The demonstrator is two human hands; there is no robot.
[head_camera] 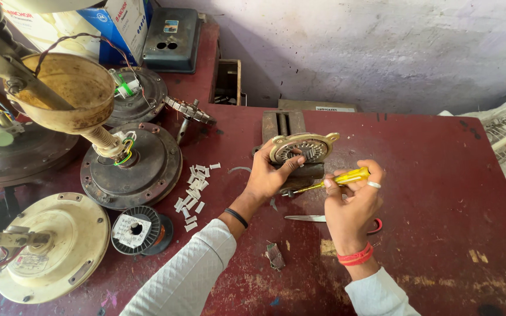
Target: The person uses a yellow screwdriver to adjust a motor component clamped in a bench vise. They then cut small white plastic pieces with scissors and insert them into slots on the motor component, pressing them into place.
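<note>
Nearest the camera, 2 white sleeves reach over the dark red bench (428, 175). Right hand (352, 205) is closed around a yellow-handled screwdriver (346, 177), tip aimed left at the round stator (304, 147). Scissors (329, 219) lie flat just below that hand. Left hand (270, 175) is clamped on the stator's lower left rim, thumb across its face. Stator stands tilted on edge at bench centre, against a small metal block (284, 124) behind it. Judging by the steel plates and windings, it is heavy and stiff; the fine wire looks fragile, so the outer rim is the safe hold. Left of the stator: scattered white slips (194, 187), a wire spool (140, 229), 1 dark fan motor (131, 165). Farther back, a grey case (171, 38) near the wall.
</note>
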